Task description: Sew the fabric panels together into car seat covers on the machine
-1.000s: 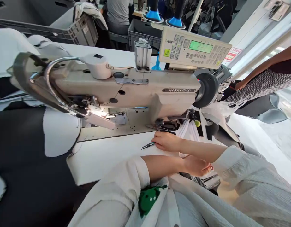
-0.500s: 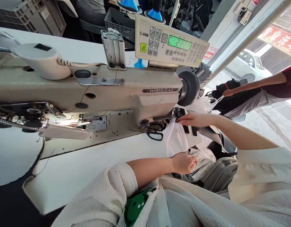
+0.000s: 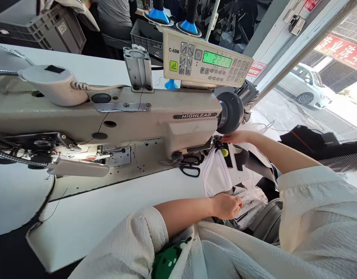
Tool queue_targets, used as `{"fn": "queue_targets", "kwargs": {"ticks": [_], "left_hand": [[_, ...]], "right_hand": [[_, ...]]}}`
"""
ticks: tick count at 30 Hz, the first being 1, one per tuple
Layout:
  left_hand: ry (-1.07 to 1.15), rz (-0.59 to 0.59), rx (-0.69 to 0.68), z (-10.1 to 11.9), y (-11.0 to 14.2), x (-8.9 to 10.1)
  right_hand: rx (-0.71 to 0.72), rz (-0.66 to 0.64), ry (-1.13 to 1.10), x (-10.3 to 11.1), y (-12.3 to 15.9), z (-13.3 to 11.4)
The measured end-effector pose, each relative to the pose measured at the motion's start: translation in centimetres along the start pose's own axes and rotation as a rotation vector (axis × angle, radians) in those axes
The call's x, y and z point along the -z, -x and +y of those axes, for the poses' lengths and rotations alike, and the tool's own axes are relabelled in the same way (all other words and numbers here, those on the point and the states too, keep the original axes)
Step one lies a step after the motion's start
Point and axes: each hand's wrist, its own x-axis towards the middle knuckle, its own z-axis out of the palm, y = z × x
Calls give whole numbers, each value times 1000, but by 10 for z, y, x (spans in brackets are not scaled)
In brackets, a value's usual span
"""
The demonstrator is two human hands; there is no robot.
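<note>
My left hand (image 3: 226,205) is closed, fingers curled in, beside crinkled clear plastic wrapping (image 3: 254,197); what it holds, if anything, is hidden. A looped bundle of white tape-like strips (image 3: 216,174) lies on the table just beyond it. My right hand (image 3: 236,137) reaches below the sewing machine's dark handwheel (image 3: 232,112), fingers stretched out. Its fingertips are close to a small dark metal mechanism (image 3: 217,142) at the machine's end. Near them sits a small yellow-green round item (image 3: 224,152). Black-handled scissors (image 3: 190,166) lie left of the strips.
The sewing machine (image 3: 123,116) spans the white table (image 3: 123,201), with a control panel (image 3: 207,58) above it. Dark and grey material pieces (image 3: 254,164) lie right of the strips. Grey crates (image 3: 59,31) and a seated person (image 3: 114,15) are behind the table.
My right hand has moved from the white strips up towards the mechanism below the handwheel. My left hand stays nearly in place. The other person's arm at the right has left the view.
</note>
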Motion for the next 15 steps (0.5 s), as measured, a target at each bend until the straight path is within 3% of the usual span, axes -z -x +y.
{"fn": "queue_targets", "kwargs": {"ticks": [5, 8, 11, 13, 15], "left_hand": [[-26, -312, -210, 1, 1, -23], [-10, -365, -236, 1, -3, -32], [2, -301, -217, -1, -10, -33], [4, -272, -215, -4, -13, -32], [-16, -273, -215, -7, -13, -33]], "right_hand": [[-69, -158, 44, 19, 18, -4], [8, -252, 56, 15, 48, -16], [290, -375, 88, -30, 75, -50], [466, -311, 186, -75, 86, -82], [506, -177, 320, -117, 89, -109]]}}
